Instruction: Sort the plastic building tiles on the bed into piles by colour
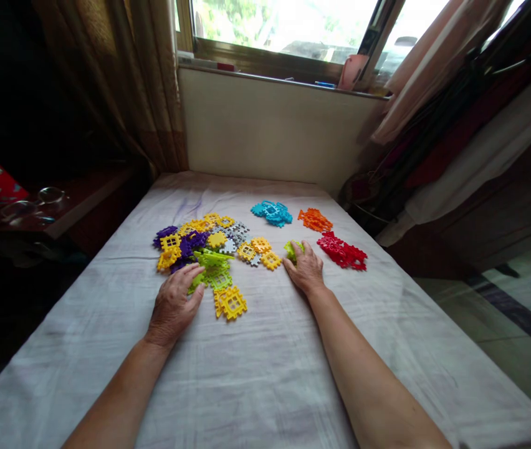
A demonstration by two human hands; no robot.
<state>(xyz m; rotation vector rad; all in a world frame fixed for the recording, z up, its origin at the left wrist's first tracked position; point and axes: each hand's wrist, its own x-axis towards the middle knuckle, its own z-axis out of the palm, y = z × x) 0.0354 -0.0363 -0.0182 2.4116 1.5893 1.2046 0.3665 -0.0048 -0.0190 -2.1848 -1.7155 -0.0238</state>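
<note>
Lime-green plastic interlocking building tiles point(216, 265) lie in a loose heap at the middle left. My left hand point(176, 305) rests at the near-left edge of that heap, thumb and fingers apart and touching the green tiles. To the right, my right hand point(306, 269) is closed over some lime-green interlocking tiles point(292, 251) low on the cloth; its fingers partly cover them. Yellow tiles point(232, 303) lie just right of my left hand. Behind it, purple tiles point(194, 241) are mixed with yellow and grey tiles point(237, 232). More yellow tiles point(271, 260) sit between the hands.
Separate piles of blue tiles point(272, 212), orange tiles point(315, 219) and red tiles point(343, 251) lie toward the back and right of the cloth-covered surface point(247, 386). A dark side table point(83, 193) with eyeglasses point(36, 204) stands left. Clothes hang at right.
</note>
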